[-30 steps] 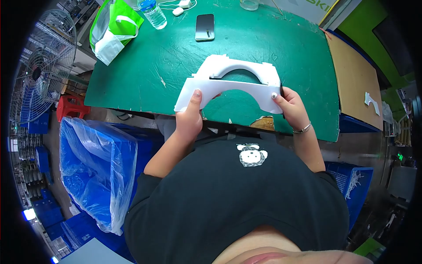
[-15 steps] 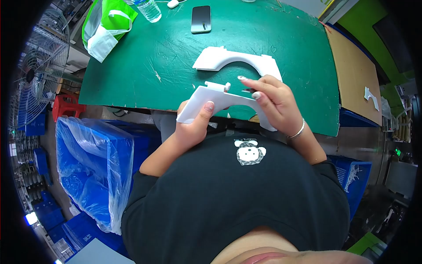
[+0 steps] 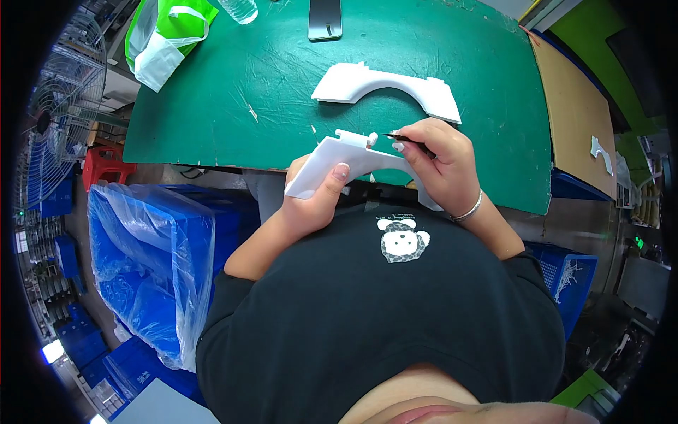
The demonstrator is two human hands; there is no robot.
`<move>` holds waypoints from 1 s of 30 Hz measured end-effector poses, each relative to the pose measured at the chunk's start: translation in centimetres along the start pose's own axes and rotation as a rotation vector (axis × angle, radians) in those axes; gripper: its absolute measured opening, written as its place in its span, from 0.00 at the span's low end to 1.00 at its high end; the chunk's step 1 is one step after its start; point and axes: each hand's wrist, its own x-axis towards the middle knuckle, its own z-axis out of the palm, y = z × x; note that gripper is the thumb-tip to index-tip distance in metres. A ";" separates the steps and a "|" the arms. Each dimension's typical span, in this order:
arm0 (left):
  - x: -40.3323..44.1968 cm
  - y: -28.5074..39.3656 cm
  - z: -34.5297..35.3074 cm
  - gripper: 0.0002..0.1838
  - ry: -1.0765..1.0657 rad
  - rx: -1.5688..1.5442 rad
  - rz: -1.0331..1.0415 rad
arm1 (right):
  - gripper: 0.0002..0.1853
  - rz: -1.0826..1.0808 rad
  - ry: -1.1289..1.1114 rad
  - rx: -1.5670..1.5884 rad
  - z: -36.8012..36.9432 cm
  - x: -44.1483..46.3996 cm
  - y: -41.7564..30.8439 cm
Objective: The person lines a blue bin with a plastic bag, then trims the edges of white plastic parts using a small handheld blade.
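Note:
A curved white plastic part [image 3: 323, 161] is gripped at its wide left end by my left hand [image 3: 316, 201], with the thumb pressed on its face. Along its top edge are a raised tab and a small knob. My right hand [image 3: 450, 161] pinches a thin dark pointed tool [image 3: 424, 147] between thumb and fingers. The tool's tip points left, close to the knob; whether it touches cannot be made out. Another arched white part [image 3: 345, 83] lies on the green table [image 3: 233, 106] beyond my hands.
At the table's far side lie a phone [image 3: 325, 20], a clear bottle [image 3: 240, 8] and a green-and-white bag [image 3: 169, 39]. A plastic-lined blue bin [image 3: 152, 261] stands left of me. On the right are a cardboard sheet [image 3: 572, 106] with a small white piece [image 3: 602, 155], and a blue crate [image 3: 575, 290].
My right hand has turned and shifted slightly, so more of the dark tool shows, its tip nearer the knob. My left hand keeps its hold. The view has tilted a little.

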 end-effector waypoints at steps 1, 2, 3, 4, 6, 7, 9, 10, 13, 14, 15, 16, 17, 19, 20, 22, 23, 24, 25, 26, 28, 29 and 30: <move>0.0 0.0 0.0 0.16 -0.002 -0.001 -0.009 | 0.11 -0.017 -0.032 -0.035 -0.1 0.1 -0.3; -0.1 0.0 0.0 0.16 -0.002 -0.001 -0.009 | 0.12 -0.037 -0.063 -0.069 -0.2 0.1 -0.4; -0.1 -0.1 0.1 0.16 0.005 -0.028 -0.020 | 0.12 -0.036 -0.063 -0.069 -0.2 0.2 -0.4; -0.6 0.2 0.2 0.15 0.017 -0.057 -0.044 | 0.13 -0.047 -0.063 -0.074 -0.2 -0.1 -0.7; -0.6 0.1 0.3 0.15 0.024 -0.066 -0.044 | 0.15 -0.070 -0.057 -0.084 0.0 -0.2 -0.6; -0.7 0.1 0.3 0.15 0.030 -0.077 -0.045 | 0.15 -0.072 -0.063 -0.082 0.1 -0.3 -0.5; -0.8 0.1 0.3 0.15 0.031 -0.081 -0.046 | 0.16 -0.075 -0.069 -0.081 0.2 -0.4 -0.5; -0.8 0.2 0.3 0.15 0.030 -0.085 -0.045 | 0.16 -0.072 -0.071 -0.095 0.3 -0.3 -0.6; -0.3 0.6 -0.3 0.15 -0.030 0.073 -0.001 | 0.15 -0.095 -0.053 -0.167 0.4 0.0 -0.4; -0.1 0.8 -0.5 0.15 -0.028 0.073 -0.002 | 0.14 -0.115 -0.040 -0.220 0.4 0.0 -0.4; 0.2 1.0 -0.6 0.14 -0.069 0.177 0.148 | 0.14 -0.115 -0.041 -0.220 0.3 0.0 -0.2; 0.3 1.1 -0.7 0.14 -0.111 0.281 0.299 | 0.15 -0.047 -0.017 -0.255 0.1 0.2 0.3; 0.2 1.2 -0.6 0.14 -0.114 0.281 0.298 | 0.15 0.022 0.009 -0.292 -0.1 0.2 0.5; 0.1 1.2 -0.2 0.13 -0.017 0.220 0.256 | 0.15 0.046 -0.030 -0.134 -0.6 0.2 -0.1; -0.1 1.2 -0.4 0.13 -0.014 0.218 0.252 | 0.15 0.070 -0.072 0.027 -0.8 0.1 -0.3; -0.1 1.2 -0.9 0.13 -0.077 0.219 0.120 | 0.15 0.030 -0.082 0.071 -0.4 -0.2 0.1; -0.1 1.2 -0.9 0.13 -0.079 0.221 0.122 | 0.15 0.014 -0.090 0.099 -0.4 -0.2 0.2; -0.2 1.2 -0.8 0.17 -0.087 0.184 0.078 | 0.15 0.000 -0.099 0.127 -0.3 -0.2 0.2; -0.3 1.2 -0.7 0.21 -0.094 0.146 0.033 | 0.15 0.000 -0.105 0.115 -0.3 -0.2 0.2; -0.2 1.3 -0.7 0.21 -0.095 0.145 0.032 | 0.15 0.001 -0.104 0.114 -0.3 -0.2 0.2; 0.1 1.5 -0.6 0.12 -0.078 0.187 0.123 | 0.15 -0.011 -0.119 0.111 -0.2 -0.2 0.0; 0.1 1.4 -0.6 0.12 -0.076 0.187 0.123 | 0.15 -0.012 -0.120 0.111 -0.1 -0.3 0.0; 0.1 1.2 -0.5 0.13 -0.077 0.177 0.149 | 0.15 -0.003 -0.119 0.097 -0.1 -0.3 0.0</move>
